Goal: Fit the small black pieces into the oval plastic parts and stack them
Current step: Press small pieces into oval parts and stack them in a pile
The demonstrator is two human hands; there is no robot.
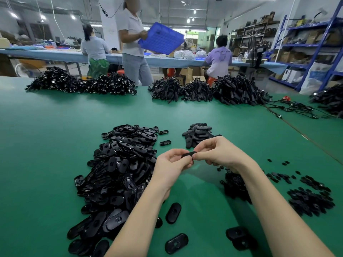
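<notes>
Both my hands meet over the green table (46, 145) and hold one black oval plastic part (187, 154) edge-on between them. My left hand (171, 164) grips its left end with curled fingers. My right hand (217, 152) pinches its right end. A large loose heap of oval parts (118, 167) lies to the left. A small stack of finished oval parts (198, 133) sits just beyond my hands. Small black pieces (310, 201) lie in piles at the right, partly hidden by my right forearm.
Single oval parts (173, 213) lie loose near the front edge. Bundles of black cables (204, 89) line the table's far side, more cables (297, 108) at the right. Beyond, a person holds a blue crate (161, 38); others work at a long bench, beside shelving.
</notes>
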